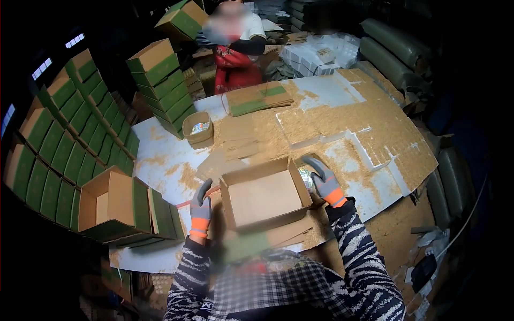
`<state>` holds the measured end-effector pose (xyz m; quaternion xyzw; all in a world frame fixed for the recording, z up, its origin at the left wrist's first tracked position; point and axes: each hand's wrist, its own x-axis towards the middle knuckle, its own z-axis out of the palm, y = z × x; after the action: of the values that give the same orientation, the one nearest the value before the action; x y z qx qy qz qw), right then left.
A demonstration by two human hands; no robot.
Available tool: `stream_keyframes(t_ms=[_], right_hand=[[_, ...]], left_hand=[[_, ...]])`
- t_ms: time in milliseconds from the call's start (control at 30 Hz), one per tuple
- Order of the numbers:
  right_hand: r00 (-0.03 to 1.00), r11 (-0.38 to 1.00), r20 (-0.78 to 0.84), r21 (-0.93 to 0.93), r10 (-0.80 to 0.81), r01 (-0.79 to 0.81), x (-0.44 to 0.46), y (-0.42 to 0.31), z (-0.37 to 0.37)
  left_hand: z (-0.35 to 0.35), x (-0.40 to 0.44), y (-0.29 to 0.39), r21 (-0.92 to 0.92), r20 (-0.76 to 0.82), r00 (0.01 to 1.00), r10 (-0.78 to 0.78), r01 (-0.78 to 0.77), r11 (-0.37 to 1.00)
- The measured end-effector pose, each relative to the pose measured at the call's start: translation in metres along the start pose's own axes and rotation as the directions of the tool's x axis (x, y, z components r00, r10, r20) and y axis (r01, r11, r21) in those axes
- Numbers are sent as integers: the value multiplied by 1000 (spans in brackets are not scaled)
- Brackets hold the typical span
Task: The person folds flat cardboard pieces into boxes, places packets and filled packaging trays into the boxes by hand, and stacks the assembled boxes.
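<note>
An open cardboard box (pixel 265 200) lies in front of me, its plain brown bottom showing. Beside its left wall is my left hand (pixel 201 209), in a grey and orange glove, fingers stretched out and holding nothing. My right hand (pixel 325 182), gloved alike, is at the box's right side with its fingers apart. Between that hand and the box wall shows a small packet with a coloured label (pixel 307 179); I cannot tell whether the hand touches it. Flat green and brown cardboard sheets (pixel 262 239) lie under and in front of the box.
Green and brown boxes (pixel 69 139) stand stacked on the left, with an open box (pixel 107 203) nearer. A small round tub (pixel 198 131), flat cardboard (pixel 259 99) and sawdust-filled trays (pixel 375 123) occupy the table. Across it, a person in red (pixel 235 67) is beside a raised box (pixel 182 20).
</note>
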<state>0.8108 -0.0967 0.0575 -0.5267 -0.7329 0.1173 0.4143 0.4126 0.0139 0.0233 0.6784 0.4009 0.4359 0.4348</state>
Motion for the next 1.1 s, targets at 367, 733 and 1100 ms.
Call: stream_keyframes(t_ms=[367,733,1100], right_hand=[[820,726,211,384,533,-571,-47,45,103],[972,642,63,742,225,-196,96,-170,71],[964,168,173,964,204,-208,209,-354,312]], left_hand=[[80,-61,-105,-33,-18,938,-345,345,938],[-121,-88,94,115,-565,699,438,-459,881],[-407,-180,-52,374,-791,609,58,405,834]])
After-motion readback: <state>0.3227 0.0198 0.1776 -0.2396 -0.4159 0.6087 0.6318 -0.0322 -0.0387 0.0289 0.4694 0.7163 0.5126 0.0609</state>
